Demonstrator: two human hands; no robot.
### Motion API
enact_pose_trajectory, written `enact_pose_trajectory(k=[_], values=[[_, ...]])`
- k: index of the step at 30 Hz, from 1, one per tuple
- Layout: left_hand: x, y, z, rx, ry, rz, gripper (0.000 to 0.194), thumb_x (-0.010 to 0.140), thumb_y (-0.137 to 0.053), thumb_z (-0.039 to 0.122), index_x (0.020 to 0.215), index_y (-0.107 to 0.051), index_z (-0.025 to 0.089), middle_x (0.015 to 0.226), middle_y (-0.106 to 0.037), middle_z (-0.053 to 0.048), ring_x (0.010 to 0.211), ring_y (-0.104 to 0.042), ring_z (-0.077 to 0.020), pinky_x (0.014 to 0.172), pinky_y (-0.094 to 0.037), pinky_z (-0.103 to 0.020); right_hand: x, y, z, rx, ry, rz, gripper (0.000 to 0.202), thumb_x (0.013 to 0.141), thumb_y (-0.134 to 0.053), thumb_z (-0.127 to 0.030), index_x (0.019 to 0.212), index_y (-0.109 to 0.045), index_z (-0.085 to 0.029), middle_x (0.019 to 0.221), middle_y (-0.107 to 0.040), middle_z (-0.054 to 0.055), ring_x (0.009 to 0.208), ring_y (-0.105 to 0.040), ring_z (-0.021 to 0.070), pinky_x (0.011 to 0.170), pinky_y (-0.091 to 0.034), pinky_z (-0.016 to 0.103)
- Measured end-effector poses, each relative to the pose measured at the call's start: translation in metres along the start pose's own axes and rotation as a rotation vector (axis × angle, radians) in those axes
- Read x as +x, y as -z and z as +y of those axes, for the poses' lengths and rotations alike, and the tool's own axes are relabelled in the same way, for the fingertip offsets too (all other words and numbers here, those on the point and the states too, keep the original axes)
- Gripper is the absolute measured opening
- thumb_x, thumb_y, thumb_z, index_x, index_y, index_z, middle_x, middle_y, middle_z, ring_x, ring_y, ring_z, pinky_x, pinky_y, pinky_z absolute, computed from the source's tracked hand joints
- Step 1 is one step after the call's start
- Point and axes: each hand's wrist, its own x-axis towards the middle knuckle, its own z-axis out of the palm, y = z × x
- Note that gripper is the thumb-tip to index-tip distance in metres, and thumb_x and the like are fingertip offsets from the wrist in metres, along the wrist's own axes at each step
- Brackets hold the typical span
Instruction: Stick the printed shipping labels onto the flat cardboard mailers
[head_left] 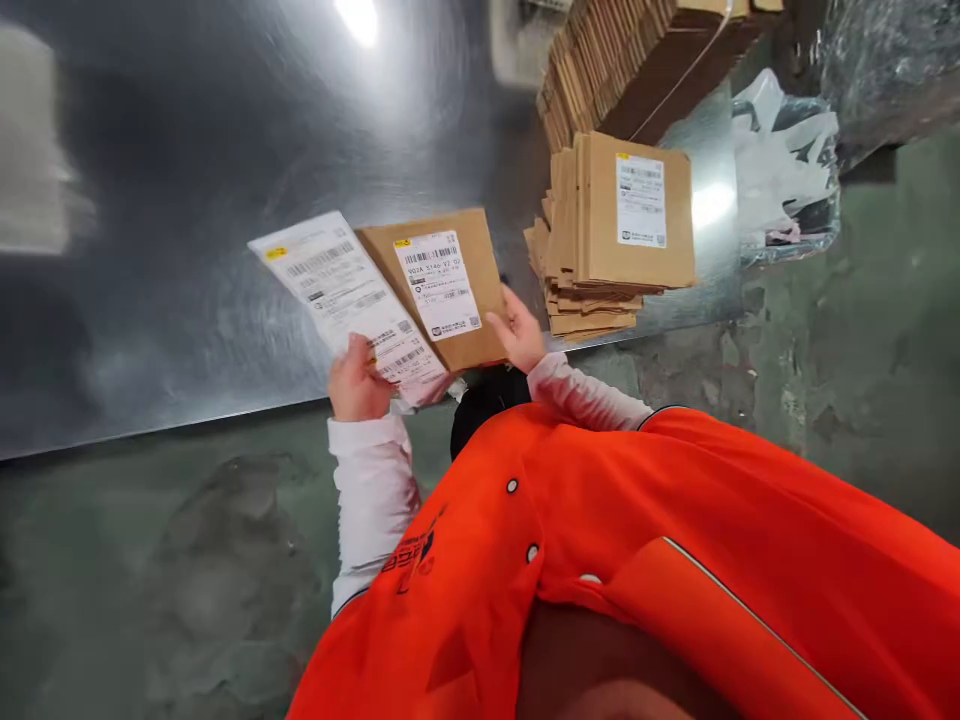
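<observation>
In my left hand (360,380) is a strip of printed shipping labels (330,285), its thumb on top near the lower end. The strip slants up to the left and its lower end bends down. My right hand (519,330) grips a brown cardboard mailer (478,270) by its right edge, the thumb lying on the front. One white label (437,287) with a barcode and a yellow mark is on the mailer's face. The strip's right edge overlaps the mailer's left side. My fingers underneath both are hidden.
Right of my right hand stands a pile of brown mailers (600,225), the top one labelled. Behind it lies a strapped bundle of flat cardboard (622,70). A plastic-lined bin (787,170) with white scraps sits beyond the metal table's (187,300) right end.
</observation>
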Motion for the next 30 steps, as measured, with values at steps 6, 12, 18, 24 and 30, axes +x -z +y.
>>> enact_pose_trajectory(k=[6, 12, 18, 24, 30], values=[[-0.029, -0.012, 0.033, -0.196, -0.141, -0.092, 0.043, 0.073, -0.084, 0.043, 0.109, -0.072, 0.023, 0.125, -0.072, -0.007, 0.129, -0.060, -0.0273, 0.110, -0.049, -0.038, 0.018, 0.214, 0.008, -0.113, 0.111, 0.458, 0.058, 0.100, -0.045, -0.048, 0.152, -0.042, -0.021, 0.150, -0.051, 0.013, 0.137, -0.053, 0.0217, 0.115, -0.043, 0.046], [-0.054, -0.016, 0.002, -0.124, -0.092, -0.122, 0.057, 0.064, -0.089, 0.048, 0.112, -0.069, 0.025, 0.120, -0.073, -0.006, 0.119, -0.066, -0.0250, 0.104, -0.052, -0.037, 0.008, 0.190, -0.019, -0.357, -0.078, 0.411, 0.095, 0.068, -0.086, -0.047, 0.146, -0.048, -0.009, 0.137, -0.056, 0.024, 0.123, -0.058, 0.0322, 0.107, -0.046, 0.054], [-0.073, -0.008, -0.017, 0.177, 0.100, -0.301, 0.058, 0.057, -0.089, 0.056, 0.096, -0.074, 0.016, 0.099, -0.077, -0.012, 0.098, -0.071, -0.0306, 0.091, -0.058, -0.043, -0.036, -0.007, -0.032, 0.551, -0.135, -0.463, 0.062, 0.071, -0.078, -0.060, 0.112, -0.066, -0.015, 0.108, -0.073, 0.010, 0.095, -0.070, 0.0215, 0.091, -0.059, 0.038], [-0.061, -0.005, -0.031, 0.055, 0.180, -0.034, 0.047, 0.050, -0.090, 0.051, 0.073, -0.072, 0.014, 0.069, -0.070, -0.005, 0.067, -0.065, -0.0207, 0.065, -0.055, -0.033, -0.034, -0.034, -0.023, 0.375, -0.162, -0.564, 0.055, 0.072, -0.083, -0.039, 0.119, -0.068, -0.015, 0.106, -0.074, 0.009, 0.088, -0.072, 0.0195, 0.084, -0.058, 0.034], [-0.068, -0.020, -0.057, 0.097, 0.197, 0.164, 0.046, 0.055, -0.085, 0.051, 0.050, -0.055, 0.016, 0.049, -0.053, 0.003, 0.049, -0.046, -0.0101, 0.049, -0.040, -0.024, -0.013, -0.025, -0.037, -0.039, 0.070, -0.563, 0.018, 0.083, -0.072, -0.029, 0.092, -0.079, -0.015, 0.088, -0.077, 0.005, 0.085, -0.071, 0.0172, 0.082, -0.053, 0.027]])
